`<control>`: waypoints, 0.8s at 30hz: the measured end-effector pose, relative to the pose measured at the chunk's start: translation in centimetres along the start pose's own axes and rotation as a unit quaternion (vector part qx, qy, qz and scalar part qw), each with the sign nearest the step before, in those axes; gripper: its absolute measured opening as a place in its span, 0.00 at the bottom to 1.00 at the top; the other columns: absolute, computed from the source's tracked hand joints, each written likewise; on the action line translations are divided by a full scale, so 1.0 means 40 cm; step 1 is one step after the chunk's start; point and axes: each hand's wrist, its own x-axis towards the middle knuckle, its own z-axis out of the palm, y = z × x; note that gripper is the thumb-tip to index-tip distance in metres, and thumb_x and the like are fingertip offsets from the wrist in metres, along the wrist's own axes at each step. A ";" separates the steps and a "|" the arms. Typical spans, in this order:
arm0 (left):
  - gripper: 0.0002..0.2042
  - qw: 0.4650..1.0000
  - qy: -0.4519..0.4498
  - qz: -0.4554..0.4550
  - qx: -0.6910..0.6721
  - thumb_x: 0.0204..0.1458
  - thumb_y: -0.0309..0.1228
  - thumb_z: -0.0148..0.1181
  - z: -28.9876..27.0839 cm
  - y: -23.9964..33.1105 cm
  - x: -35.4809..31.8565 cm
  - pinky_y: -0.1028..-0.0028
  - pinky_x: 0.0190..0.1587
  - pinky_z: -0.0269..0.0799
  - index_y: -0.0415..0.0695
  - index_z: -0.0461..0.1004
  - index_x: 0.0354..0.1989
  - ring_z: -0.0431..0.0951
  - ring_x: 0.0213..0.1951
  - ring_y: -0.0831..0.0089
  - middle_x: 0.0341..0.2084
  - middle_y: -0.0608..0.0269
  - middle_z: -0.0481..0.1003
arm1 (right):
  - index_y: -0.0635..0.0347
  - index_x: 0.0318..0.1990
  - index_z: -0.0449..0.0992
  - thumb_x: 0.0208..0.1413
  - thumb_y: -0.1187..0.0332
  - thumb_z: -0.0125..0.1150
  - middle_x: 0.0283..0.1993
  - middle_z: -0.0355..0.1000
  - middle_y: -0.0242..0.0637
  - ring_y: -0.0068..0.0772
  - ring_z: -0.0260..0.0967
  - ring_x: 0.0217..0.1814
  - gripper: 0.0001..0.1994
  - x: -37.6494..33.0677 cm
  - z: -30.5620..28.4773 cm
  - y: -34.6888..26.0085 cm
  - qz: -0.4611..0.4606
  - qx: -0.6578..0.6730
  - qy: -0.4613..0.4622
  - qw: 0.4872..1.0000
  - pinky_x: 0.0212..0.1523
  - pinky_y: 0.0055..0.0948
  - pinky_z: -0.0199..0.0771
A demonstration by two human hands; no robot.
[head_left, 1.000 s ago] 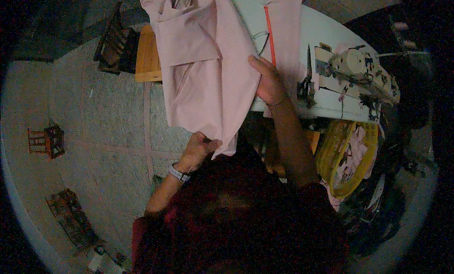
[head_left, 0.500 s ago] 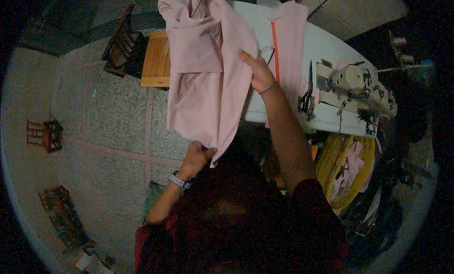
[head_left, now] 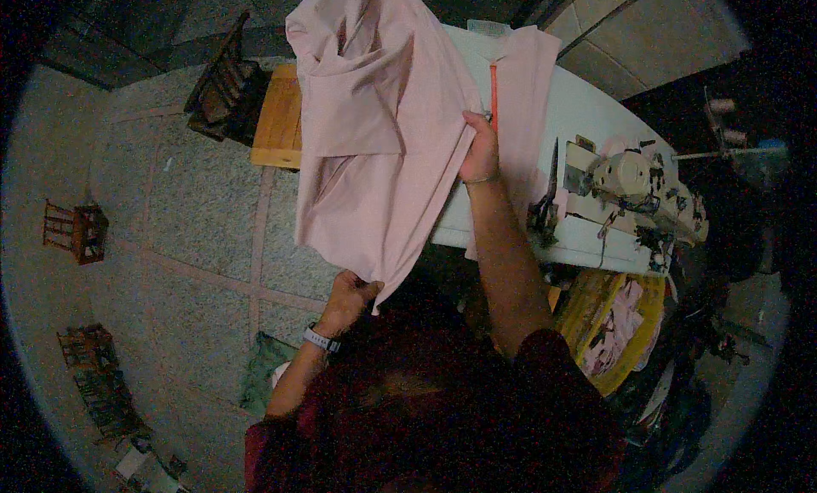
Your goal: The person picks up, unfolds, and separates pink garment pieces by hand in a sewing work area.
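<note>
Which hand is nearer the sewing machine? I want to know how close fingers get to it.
Right. The right hand grips the pink fabric over the table, just left of the sewing machine. The left hand holds the fabric's lower corner, off the table.

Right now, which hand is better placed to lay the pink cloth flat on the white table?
Right, probably. The right hand grips the pink cloth at its edge over the white table. The left hand holds the lower corner, off the table, near the body.
</note>
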 end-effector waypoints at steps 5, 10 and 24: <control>0.11 0.991 -0.038 -0.010 0.125 0.49 0.27 0.62 -0.009 0.077 0.015 0.74 0.23 0.66 0.34 0.74 0.18 0.70 0.19 0.78 0.16 0.65 0.73 | 0.69 0.58 0.62 0.54 0.66 0.48 0.58 0.66 0.48 0.47 0.64 0.60 0.24 0.003 0.030 -0.011 0.000 0.031 0.040 0.999 0.62 0.44 0.61; 0.14 0.986 -0.032 0.007 0.161 0.49 0.28 0.62 0.007 0.082 0.029 0.75 0.20 0.61 0.37 0.71 0.14 0.66 0.16 0.81 0.12 0.69 0.70 | 0.70 0.57 0.63 0.55 0.66 0.47 0.58 0.66 0.47 0.46 0.64 0.59 0.23 -0.004 0.048 -0.021 -0.034 0.000 0.066 0.997 0.63 0.43 0.61; 0.18 0.993 0.003 -0.005 0.121 0.47 0.29 0.64 0.018 -0.002 0.072 0.73 0.19 0.52 0.40 0.64 0.10 0.58 0.15 0.82 0.09 0.73 0.62 | 0.68 0.57 0.64 0.56 0.63 0.47 0.57 0.68 0.46 0.44 0.66 0.59 0.24 0.038 -0.040 -0.028 0.000 0.010 0.031 0.999 0.62 0.42 0.62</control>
